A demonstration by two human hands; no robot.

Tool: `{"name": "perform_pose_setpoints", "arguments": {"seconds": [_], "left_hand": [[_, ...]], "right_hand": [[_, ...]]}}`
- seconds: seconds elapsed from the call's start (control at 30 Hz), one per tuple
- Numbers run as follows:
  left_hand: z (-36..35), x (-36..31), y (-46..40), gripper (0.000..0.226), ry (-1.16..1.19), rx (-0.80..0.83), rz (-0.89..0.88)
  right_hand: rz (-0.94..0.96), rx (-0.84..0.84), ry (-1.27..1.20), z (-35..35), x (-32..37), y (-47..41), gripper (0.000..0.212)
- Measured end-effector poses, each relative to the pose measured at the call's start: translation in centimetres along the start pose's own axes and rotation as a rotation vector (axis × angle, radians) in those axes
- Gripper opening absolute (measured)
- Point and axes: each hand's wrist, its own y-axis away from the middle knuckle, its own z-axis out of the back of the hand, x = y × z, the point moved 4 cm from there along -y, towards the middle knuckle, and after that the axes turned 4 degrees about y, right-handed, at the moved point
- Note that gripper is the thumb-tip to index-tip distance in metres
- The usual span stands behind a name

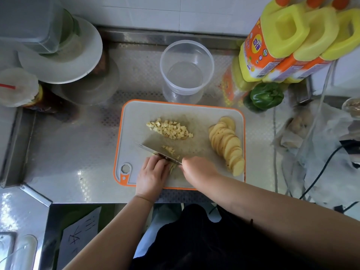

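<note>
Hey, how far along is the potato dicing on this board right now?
Done: a pile of diced potato sits on the cutting board. In hand: the left hand holds strips down while the right hand grips the knife across them. Left: the fanned row of slices is uncut, and the clear tub holds no potato.

The right hand [196, 168] hides the handle of the knife [155, 152]; the left hand [153, 172] covers most potato strips [173, 168].

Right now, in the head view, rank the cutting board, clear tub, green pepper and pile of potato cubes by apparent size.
1. cutting board
2. clear tub
3. pile of potato cubes and green pepper: about alike, so unranked; the pile is longer, the pepper bulkier.
</note>
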Motion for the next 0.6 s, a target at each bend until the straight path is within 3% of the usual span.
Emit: {"name": "perform_pose_setpoints", "arguments": {"seconds": [0.37,0.6], "left_hand": [[0.0,-0.2,0.2,0.024,-0.021,-0.023,-0.041],[0.9,-0.1,0.4,0.023,-0.046,-0.008,-0.024]], "right_hand": [[-0.081,-0.003,-0.268,0.9,-2.0,-0.2,0.035],[0.039,-0.126,-0.025,1.4,-0.7,2.0,0.033]]}}
